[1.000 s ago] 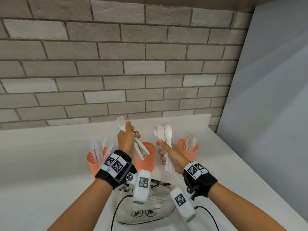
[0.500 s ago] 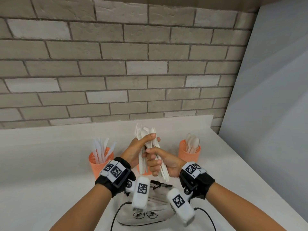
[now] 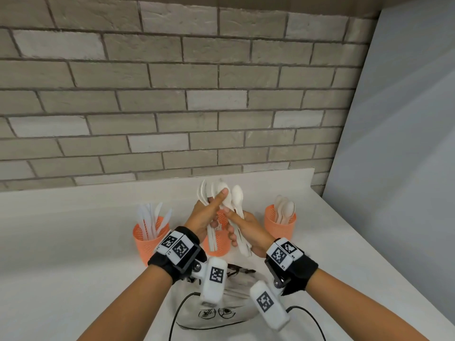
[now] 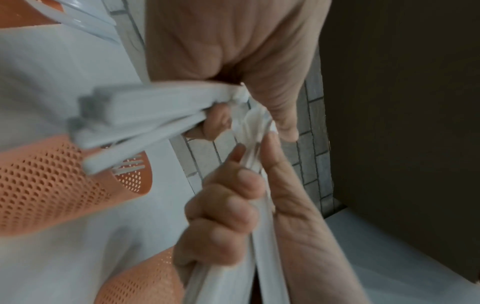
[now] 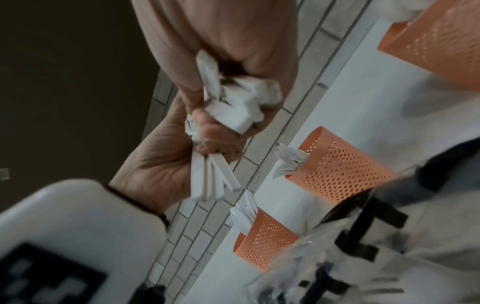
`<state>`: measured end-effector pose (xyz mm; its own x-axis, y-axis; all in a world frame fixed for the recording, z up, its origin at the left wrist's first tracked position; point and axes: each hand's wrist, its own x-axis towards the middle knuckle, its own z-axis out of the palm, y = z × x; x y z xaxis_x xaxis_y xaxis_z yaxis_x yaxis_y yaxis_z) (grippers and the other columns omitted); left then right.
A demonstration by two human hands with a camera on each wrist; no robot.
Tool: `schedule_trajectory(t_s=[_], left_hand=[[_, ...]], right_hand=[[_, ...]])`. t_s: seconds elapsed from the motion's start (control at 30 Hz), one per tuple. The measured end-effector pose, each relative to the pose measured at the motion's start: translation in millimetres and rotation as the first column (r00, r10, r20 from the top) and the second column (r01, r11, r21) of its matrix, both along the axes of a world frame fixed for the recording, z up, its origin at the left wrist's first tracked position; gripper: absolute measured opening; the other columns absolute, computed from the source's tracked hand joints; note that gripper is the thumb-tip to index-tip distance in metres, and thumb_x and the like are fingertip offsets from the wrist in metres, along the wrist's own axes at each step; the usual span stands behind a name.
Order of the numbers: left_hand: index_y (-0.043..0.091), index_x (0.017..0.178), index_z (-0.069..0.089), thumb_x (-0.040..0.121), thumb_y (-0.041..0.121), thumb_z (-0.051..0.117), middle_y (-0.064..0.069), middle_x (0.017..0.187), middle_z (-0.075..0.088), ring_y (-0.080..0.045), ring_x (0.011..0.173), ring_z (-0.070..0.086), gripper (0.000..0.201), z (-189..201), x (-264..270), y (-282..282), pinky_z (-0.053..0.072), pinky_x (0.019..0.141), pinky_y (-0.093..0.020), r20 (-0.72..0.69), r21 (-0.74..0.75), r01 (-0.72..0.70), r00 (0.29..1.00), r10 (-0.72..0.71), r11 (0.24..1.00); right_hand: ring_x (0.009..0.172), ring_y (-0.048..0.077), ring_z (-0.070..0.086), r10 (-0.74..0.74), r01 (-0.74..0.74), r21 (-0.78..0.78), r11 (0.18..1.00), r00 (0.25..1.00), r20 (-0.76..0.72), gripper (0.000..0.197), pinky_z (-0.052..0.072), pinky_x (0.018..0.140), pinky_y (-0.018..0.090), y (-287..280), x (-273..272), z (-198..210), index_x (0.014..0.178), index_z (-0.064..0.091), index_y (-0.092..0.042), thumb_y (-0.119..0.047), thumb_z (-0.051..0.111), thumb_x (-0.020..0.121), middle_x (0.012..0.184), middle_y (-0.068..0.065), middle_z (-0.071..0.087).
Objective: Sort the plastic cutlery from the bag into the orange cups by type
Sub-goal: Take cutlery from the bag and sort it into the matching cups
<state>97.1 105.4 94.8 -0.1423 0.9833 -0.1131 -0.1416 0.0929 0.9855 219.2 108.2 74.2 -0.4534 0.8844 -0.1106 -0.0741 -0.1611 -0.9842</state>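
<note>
Against a grey brick wall [image 3: 172,94], a person stands at a white counter [image 3: 61,242] with both hands raised together above the middle orange cup [image 3: 218,244]. Left hand [image 3: 204,217] grips a bundle of white forks [image 3: 203,195]; right hand [image 3: 248,230] grips a bundle of white spoons [image 3: 237,198], the bundles touching. Knives [image 3: 152,217] stand in the left cup [image 3: 147,244], spoons in the right cup [image 3: 280,223]. Just below the wrists lies the clear bag [image 3: 221,313].
</note>
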Motion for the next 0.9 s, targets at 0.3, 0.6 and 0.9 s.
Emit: schedule_trajectory(t_s=[0.3, 0.6, 0.9], left_hand=[[0.015, 0.053, 0.044, 0.086, 0.033, 0.063, 0.001, 0.046, 0.035, -0.009, 0.038, 0.033, 0.042, -8.6, 8.7, -6.2, 0.033, 0.049, -0.022, 0.025, -0.029, -0.104, 0.994, 0.105, 0.994], [0.007, 0.078, 0.057, 0.089, 0.031, 0.059, 0.000, 0.054, 0.041, -0.008, 0.039, 0.036, 0.026, -3.7, 25.6, -9.3, 0.033, 0.040, -0.017, 0.055, 0.008, -0.118, 0.992, 0.118, 0.993], [0.008, 0.072, 0.057, 0.085, 0.016, 0.052, -0.006, 0.061, 0.054, -0.021, 0.056, 0.051, 0.015, -5.4, 37.2, 0.1, 0.041, 0.053, -0.027, -0.213, 0.052, -0.245, 0.944, 0.251, 0.968]], right_hand=[[0.033, 0.005, 0.039, -0.064, 0.052, -0.109, 0.993, 0.992, -0.112, 0.021, 0.036, 0.036, 0.016, 0.8, 11.3, 8.0, 0.088, 0.050, -0.016, -0.036, 0.048, 0.095, 0.049, -0.004, 0.046], [0.033, 0.006, 0.037, 0.007, -0.009, -0.023, 1.000, 0.996, -0.084, 0.017, 0.035, 0.036, 0.018, -1.8, 18.0, 7.6, 0.095, 0.058, -0.017, -0.031, 0.049, 0.096, 0.045, -0.006, 0.045], [0.032, 0.009, 0.041, 0.043, -0.043, 0.009, 0.999, 0.998, -0.050, 0.013, 0.039, 0.035, 0.018, -3.2, 24.4, 6.7, 0.102, 0.052, -0.019, -0.029, 0.045, 0.097, 0.049, 0.001, 0.047]])
